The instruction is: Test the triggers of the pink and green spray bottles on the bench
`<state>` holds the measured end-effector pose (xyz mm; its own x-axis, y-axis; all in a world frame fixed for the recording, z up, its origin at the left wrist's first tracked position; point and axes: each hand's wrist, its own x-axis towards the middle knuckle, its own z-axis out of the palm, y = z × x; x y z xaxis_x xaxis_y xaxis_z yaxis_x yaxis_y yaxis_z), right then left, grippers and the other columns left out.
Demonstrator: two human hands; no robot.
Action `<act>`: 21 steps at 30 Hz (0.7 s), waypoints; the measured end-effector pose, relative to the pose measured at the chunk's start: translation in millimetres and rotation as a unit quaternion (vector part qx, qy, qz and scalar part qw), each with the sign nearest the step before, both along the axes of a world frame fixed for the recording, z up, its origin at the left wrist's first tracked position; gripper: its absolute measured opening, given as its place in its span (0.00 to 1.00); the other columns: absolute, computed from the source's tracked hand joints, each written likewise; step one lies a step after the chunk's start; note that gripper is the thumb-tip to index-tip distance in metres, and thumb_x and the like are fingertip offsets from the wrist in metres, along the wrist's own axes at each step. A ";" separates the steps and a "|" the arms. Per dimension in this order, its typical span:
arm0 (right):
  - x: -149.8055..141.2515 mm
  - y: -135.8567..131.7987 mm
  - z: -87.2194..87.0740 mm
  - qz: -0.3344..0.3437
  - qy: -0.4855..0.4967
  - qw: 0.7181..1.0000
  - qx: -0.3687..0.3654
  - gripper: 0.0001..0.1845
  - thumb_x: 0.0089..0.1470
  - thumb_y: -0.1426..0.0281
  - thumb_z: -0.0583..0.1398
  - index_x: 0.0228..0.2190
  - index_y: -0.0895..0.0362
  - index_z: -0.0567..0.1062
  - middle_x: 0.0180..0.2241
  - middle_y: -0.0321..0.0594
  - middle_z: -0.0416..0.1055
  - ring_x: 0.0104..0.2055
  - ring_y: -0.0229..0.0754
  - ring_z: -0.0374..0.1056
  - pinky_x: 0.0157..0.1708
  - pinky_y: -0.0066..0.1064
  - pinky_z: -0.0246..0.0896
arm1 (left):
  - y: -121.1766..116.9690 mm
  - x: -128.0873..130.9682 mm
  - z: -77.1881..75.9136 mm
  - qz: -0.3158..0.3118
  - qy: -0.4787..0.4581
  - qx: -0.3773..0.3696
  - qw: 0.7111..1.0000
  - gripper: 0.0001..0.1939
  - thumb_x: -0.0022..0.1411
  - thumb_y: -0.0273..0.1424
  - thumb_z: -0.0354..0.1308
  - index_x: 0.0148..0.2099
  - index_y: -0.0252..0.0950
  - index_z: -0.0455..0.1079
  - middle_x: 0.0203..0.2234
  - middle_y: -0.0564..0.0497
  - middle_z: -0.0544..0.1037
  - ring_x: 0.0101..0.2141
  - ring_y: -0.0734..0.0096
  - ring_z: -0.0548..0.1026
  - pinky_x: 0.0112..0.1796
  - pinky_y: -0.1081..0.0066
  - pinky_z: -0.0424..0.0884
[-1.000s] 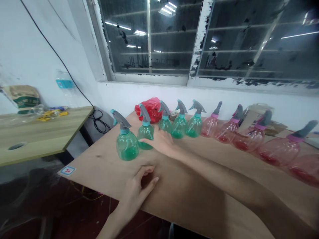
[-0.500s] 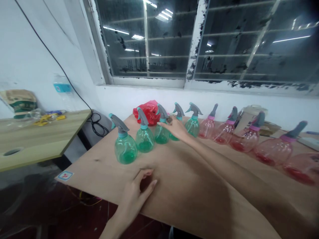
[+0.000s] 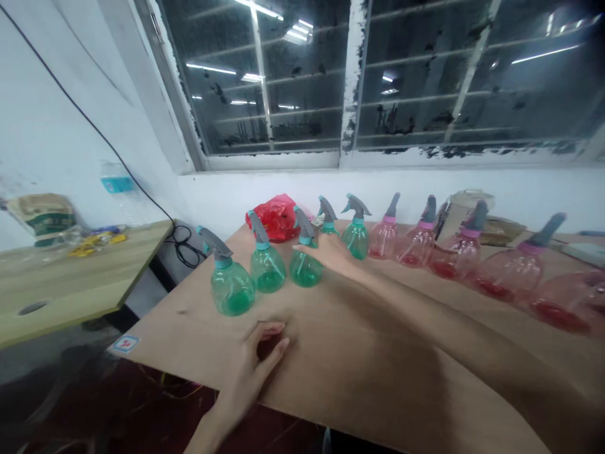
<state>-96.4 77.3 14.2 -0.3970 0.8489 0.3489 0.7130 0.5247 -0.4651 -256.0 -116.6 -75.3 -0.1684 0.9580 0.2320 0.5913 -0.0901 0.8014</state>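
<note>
A row of spray bottles stands along the far side of a brown board table [image 3: 359,366]: green ones on the left, pink ones [image 3: 456,252] on the right. My right hand [image 3: 333,255] reaches across the board, its fingers wrapped round the third green spray bottle [image 3: 302,270]. That bottle stands beside the second green bottle [image 3: 267,272] and the first [image 3: 231,291]. Two more green bottles [image 3: 355,236] stand farther back. My left hand [image 3: 258,356] rests on the board near its front edge, fingers loosely curved and apart, holding nothing.
A red plastic bag [image 3: 276,214] lies behind the green bottles. A small carton [image 3: 466,203] sits behind the pink ones. On the left stands a lower wooden table [image 3: 70,284] with a water bottle [image 3: 118,195] and packets. A black cable [image 3: 182,249] hangs between the tables below the window.
My right hand went from the second green bottle back to the third one and drew it forward into line with the first two. My left hand stayed put.
</note>
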 end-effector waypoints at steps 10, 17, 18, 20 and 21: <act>101.6 -77.3 -5.0 0.062 0.021 0.997 0.033 0.25 0.54 0.48 0.56 0.31 0.57 0.75 0.18 0.38 0.69 0.20 0.40 0.63 0.20 0.31 0.52 | 43.8 74.1 15.2 -0.100 -0.032 -0.017 0.994 0.40 0.50 0.40 0.65 0.62 0.41 0.51 0.59 0.40 0.62 0.56 0.48 0.66 0.55 0.45 0.63; 175.8 -93.8 -4.7 0.043 0.034 0.998 -0.005 0.23 0.49 0.48 0.60 0.21 0.55 0.73 0.16 0.34 0.67 0.17 0.36 0.60 0.17 0.30 0.50 | 80.1 157.6 35.4 -0.238 0.007 0.030 0.971 0.34 0.48 0.40 0.68 0.56 0.43 0.61 0.51 0.45 0.69 0.54 0.47 0.67 0.55 0.43 0.60; 187.1 -92.1 -5.8 0.042 0.047 0.998 -0.009 0.21 0.48 0.49 0.62 0.24 0.54 0.74 0.20 0.35 0.70 0.20 0.37 0.63 0.19 0.31 0.54 | 83.3 168.1 35.0 -0.255 0.015 0.030 0.966 0.34 0.47 0.41 0.68 0.56 0.43 0.62 0.50 0.45 0.69 0.53 0.47 0.67 0.54 0.42 0.61; 206.9 -87.6 -10.3 0.039 0.084 0.996 -0.017 0.20 0.45 0.51 0.64 0.31 0.53 0.75 0.29 0.37 0.73 0.28 0.41 0.68 0.27 0.34 0.62 | 89.3 188.1 30.5 -0.280 0.023 0.034 0.959 0.34 0.47 0.42 0.68 0.55 0.41 0.62 0.48 0.44 0.70 0.51 0.47 0.68 0.52 0.42 0.63; 214.3 -85.4 -13.7 0.033 0.110 0.993 -0.017 0.21 0.43 0.51 0.66 0.34 0.53 0.74 0.33 0.38 0.73 0.32 0.43 0.69 0.31 0.36 0.64 | 92.1 197.5 26.9 -0.288 0.022 0.036 0.957 0.34 0.47 0.43 0.68 0.55 0.40 0.63 0.48 0.44 0.70 0.51 0.47 0.69 0.51 0.43 0.64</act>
<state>117.9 -8.1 0.5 -0.3700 0.8358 0.4056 0.5566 0.5490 -0.6235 -58.5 -24.4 -48.5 0.3934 0.8707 0.2953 0.4603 -0.4646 0.7565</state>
